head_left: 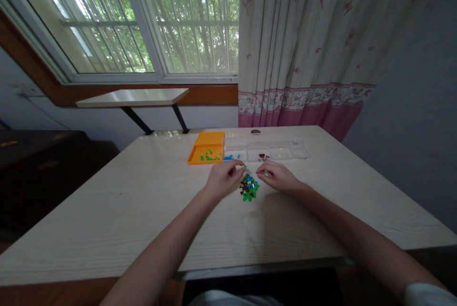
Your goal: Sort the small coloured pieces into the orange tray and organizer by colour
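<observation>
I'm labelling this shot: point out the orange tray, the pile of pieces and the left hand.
Orange tray (pixel 210 138), head view: bare far section.
Pile of pieces (pixel 249 189), head view: middle.
Left hand (pixel 223 177), head view: its back.

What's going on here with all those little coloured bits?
A person is busy with a pile of small coloured pieces on a table. The left hand seems to pinch a green piece. The right hand is curled beside the pile; I can't tell whether it holds anything. Beyond the pile, an orange tray holds green bits, and a clear tray has blue bits and brown bits.
</observation>
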{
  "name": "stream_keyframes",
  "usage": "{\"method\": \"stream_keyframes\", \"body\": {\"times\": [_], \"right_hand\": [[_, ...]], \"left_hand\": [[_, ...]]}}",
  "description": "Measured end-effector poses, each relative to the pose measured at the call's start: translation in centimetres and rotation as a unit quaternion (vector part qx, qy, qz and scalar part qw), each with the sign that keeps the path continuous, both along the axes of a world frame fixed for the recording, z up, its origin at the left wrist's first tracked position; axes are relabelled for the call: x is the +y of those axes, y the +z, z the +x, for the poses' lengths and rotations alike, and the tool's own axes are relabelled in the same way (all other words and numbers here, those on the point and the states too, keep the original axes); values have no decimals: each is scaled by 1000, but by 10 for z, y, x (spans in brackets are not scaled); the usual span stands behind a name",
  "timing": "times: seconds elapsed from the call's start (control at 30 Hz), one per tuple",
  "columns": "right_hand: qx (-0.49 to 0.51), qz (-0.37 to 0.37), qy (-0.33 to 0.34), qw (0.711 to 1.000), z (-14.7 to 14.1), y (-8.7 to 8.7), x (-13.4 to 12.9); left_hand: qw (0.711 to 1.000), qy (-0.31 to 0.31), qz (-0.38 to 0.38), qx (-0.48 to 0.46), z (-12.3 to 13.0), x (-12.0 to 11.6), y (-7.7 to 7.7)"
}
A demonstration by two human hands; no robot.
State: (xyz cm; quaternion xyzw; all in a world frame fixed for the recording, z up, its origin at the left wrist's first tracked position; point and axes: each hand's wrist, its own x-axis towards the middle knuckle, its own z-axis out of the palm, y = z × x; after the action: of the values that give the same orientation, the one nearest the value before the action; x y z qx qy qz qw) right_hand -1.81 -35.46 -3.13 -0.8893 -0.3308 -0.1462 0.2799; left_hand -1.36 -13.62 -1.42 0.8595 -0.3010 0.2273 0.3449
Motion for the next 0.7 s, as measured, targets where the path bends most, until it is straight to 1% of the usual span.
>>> {"method": "stream_keyframes", "body": {"times": [0.07, 0.17, 0.3, 0.5, 0.63, 0.7], "right_hand": [[2, -13, 8, 1000, 2, 0, -3], [15, -44, 33, 998, 2, -1, -5], [38, -67, 65, 995, -1, 1, -4], [56, -76, 73, 993, -3, 3, -3], [61, -76, 79, 992, -2, 2, -4], [64, -78, 80, 992, -2, 1, -4]], "left_hand": [[997, 27, -40, -59, 1, 7, 8], [987, 52, -81, -130, 0, 14, 18], [977, 67, -98, -180, -3, 14, 22], [975, 77, -79, -195, -2, 13, 19], [979, 76, -89, -166, 3, 15, 15], [981, 88, -100, -143, 9, 19, 13]]}}
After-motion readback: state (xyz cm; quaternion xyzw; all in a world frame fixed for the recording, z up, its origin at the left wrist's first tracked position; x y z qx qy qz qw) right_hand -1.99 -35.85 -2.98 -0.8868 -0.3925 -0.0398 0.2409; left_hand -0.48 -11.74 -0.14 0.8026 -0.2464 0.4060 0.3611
